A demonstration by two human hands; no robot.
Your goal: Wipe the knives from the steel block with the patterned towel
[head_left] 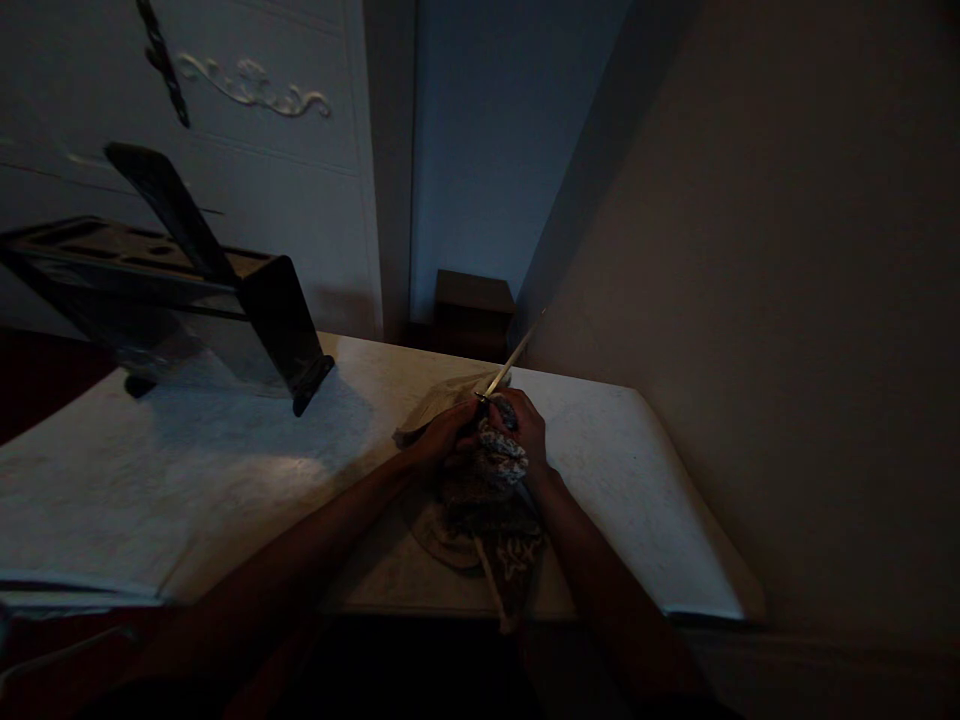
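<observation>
A long thin knife blade (516,356) sticks up and away from between my hands, over the middle of a pale table (225,470). My left hand (444,436) is closed around the lower end of the knife, next to a patterned cloth (501,455). My right hand (527,428) is closed on that bunched cloth, pressed against the blade's base. More of the patterned cloth hangs down toward the table's near edge (517,560). A pale flat cloth or pad (431,405) lies under and behind my hands. The room is dim.
A dark knife block (187,300) with one handle sticking out stands at the back left of the table. A white panelled door or cabinet (262,150) is behind it. A small dark stand (472,310) sits beyond the table, and a plain wall (750,300) runs along the right.
</observation>
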